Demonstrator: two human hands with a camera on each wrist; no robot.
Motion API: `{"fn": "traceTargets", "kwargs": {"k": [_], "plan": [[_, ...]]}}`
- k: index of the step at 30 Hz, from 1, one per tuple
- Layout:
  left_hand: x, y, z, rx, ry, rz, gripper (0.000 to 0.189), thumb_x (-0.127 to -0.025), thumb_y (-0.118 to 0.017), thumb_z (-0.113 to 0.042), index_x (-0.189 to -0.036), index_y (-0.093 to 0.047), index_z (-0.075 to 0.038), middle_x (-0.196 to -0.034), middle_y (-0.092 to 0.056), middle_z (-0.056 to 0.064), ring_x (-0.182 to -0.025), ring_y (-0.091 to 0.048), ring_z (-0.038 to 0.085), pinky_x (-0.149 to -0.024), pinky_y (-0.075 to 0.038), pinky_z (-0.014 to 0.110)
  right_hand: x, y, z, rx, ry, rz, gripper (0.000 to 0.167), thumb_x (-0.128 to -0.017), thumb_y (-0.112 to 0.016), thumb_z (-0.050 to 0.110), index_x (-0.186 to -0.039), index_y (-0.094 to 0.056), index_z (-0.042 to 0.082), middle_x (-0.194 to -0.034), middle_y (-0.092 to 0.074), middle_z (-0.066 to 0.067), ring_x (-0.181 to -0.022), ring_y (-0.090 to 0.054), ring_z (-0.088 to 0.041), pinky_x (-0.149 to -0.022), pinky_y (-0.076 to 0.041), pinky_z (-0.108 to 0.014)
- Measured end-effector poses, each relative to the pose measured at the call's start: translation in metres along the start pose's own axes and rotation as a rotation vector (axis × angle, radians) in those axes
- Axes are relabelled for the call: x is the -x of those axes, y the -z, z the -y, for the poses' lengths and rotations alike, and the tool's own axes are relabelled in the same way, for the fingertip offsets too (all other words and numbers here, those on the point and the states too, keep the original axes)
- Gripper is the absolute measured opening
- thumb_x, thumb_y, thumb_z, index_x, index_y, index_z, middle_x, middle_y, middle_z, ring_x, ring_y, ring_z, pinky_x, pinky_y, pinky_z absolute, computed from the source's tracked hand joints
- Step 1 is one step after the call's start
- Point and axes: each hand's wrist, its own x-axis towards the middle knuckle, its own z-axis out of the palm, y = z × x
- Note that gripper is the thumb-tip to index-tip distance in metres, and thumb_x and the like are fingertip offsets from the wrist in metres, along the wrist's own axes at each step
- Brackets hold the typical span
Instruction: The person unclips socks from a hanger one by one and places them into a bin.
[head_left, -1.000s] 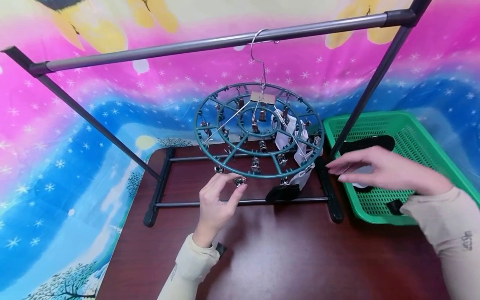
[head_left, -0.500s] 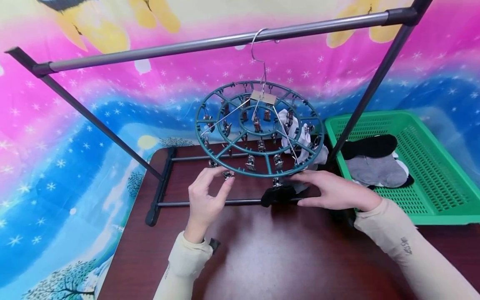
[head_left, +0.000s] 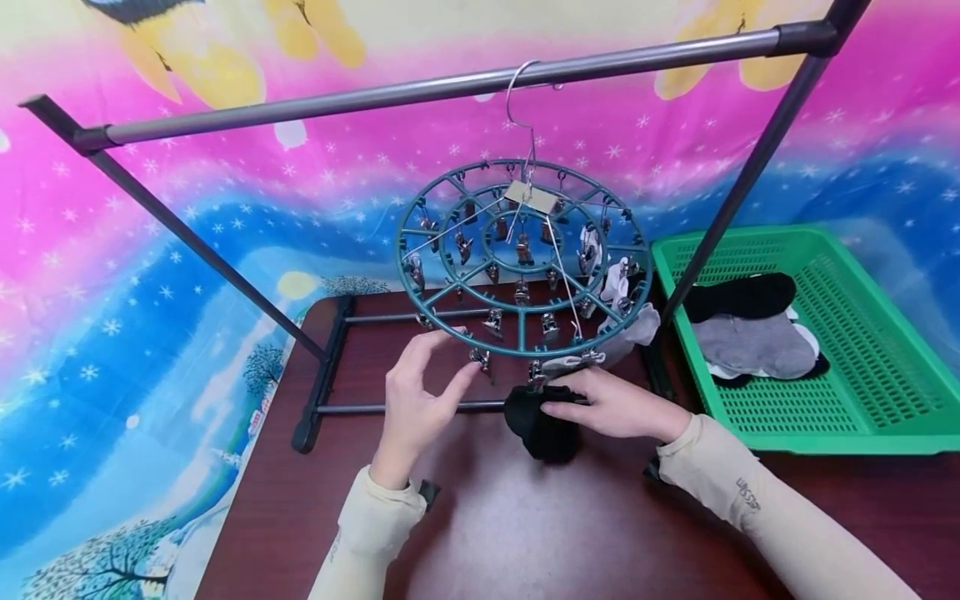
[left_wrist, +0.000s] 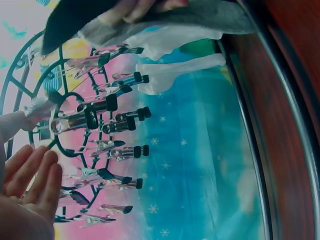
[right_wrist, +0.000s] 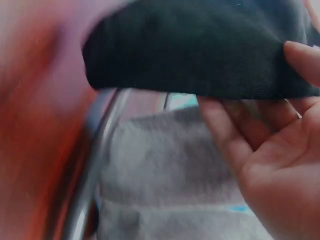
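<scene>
A round green clip hanger (head_left: 522, 350) with many metal clips hangs from the rack's bar. My left hand (head_left: 420, 400) is at its front rim, thumb and fingers apart, the thumb by a metal clip (head_left: 480, 360). In the left wrist view, that hand (left_wrist: 32, 182) has its fingers spread beside the clips. My right hand (head_left: 615, 402) grips a black sock (head_left: 543, 429) below a clip at the front. The right wrist view has this sock (right_wrist: 185, 55) between thumb and fingers. A grey sock (right_wrist: 165, 155) hangs behind it. White socks (head_left: 617, 282) hang at the hanger's right side.
A green basket (head_left: 862, 442) on the right contains a black sock (head_left: 742, 296), a grey sock (head_left: 753, 343) and something white beneath. The rack's metal bar (head_left: 322, 108) runs overhead, its feet on the dark red table (head_left: 480, 525). A patterned cloth (head_left: 150, 350) hangs behind.
My right hand has come from the basket to the black sock and grips it. The hanger has turned, carrying the black sock to the left along the front. The left hand has shifted slightly.
</scene>
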Motion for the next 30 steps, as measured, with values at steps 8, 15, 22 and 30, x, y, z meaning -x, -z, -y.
{"fn": "traceTargets", "kwargs": {"k": [8,15,22,30], "plan": [[0.003,-0.009,-0.015,-0.031,-0.407,-0.096,0.021,-0.096,-0.075,-0.017,-0.108,-0.072,0.000,-0.099,-0.072,0.010,-0.090,-0.067,0.024,-0.086,-0.056,0.030,0.000,-0.008,0.004,-0.033,-0.029,0.014,0.023,-0.109,-0.054,0.036,-0.122,-0.068,0.023,-0.085,-0.054,0.014,-0.086,-0.058,-0.006,-0.079,-0.047,-0.027],[0.005,-0.022,-0.023,-0.115,-0.328,0.155,0.037,-0.104,-0.064,-0.033,-0.124,-0.067,-0.002,-0.120,-0.073,0.009,-0.110,-0.069,0.020,-0.097,-0.057,0.034,0.000,-0.011,0.005,-0.023,0.001,-0.010,0.034,-0.110,-0.053,0.033,-0.140,-0.062,0.020,-0.116,-0.069,0.012,-0.100,-0.062,-0.004,-0.089,-0.050,-0.025],[0.001,-0.033,-0.024,-0.053,-0.157,0.265,0.032,-0.103,-0.066,-0.029,-0.126,-0.069,-0.007,-0.120,-0.073,0.004,-0.114,-0.067,0.017,-0.097,-0.057,0.032,0.000,-0.014,0.001,0.000,0.024,-0.028,0.042,-0.109,-0.053,0.032,-0.150,-0.053,0.019,-0.138,-0.063,0.008,-0.112,-0.060,-0.003,-0.094,-0.049,-0.024],[-0.002,-0.041,-0.029,0.010,-0.049,0.282,0.021,-0.094,-0.078,-0.021,-0.111,-0.076,-0.008,-0.104,-0.077,0.003,-0.102,-0.071,0.015,-0.086,-0.058,0.028,0.000,-0.016,-0.001,0.019,0.052,-0.044,0.037,-0.109,-0.054,0.028,-0.145,-0.058,0.018,-0.138,-0.064,0.005,-0.122,-0.059,-0.005,-0.103,-0.050,-0.028]]}}
